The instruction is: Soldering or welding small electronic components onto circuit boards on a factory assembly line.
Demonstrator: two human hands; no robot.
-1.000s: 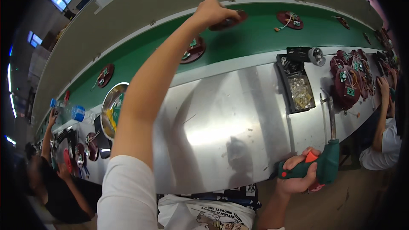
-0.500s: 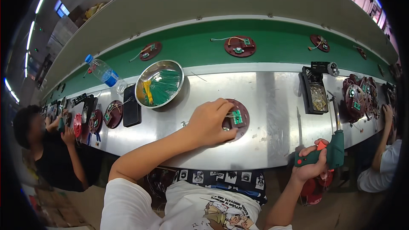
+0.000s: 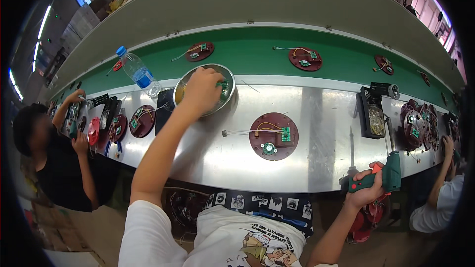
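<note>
My left hand [image 3: 202, 91] reaches into a round metal bowl [image 3: 234, 89] at the left. Its fingers bend down among green wires [image 3: 225, 88]; the fingertips are hidden, so their grip cannot be judged. My right hand [image 3: 365, 192] is closed around the green handle of a soldering gun [image 3: 392, 173] with a red trigger, beyond the bench's front edge at the right. Its metal barrel points away from me. Between my hands, untouched, a dark red round plate [image 3: 269, 131] lies on the bench. It carries a green circuit board, a small round part, and thin wires running left to a connector.
A water bottle [image 3: 141, 74] and a dark phone [image 3: 165, 109] lie by the bowl. A black soldering stand [image 3: 370, 113] is at the right, beside stacked plates [image 3: 415, 123]. More plates rest on the green belt [image 3: 247, 54]. Co-workers sit at both sides.
My left hand has let go of the round plate and moved left and away into the bowl. The plate's board and wires now show fully. My right hand still holds the soldering gun.
</note>
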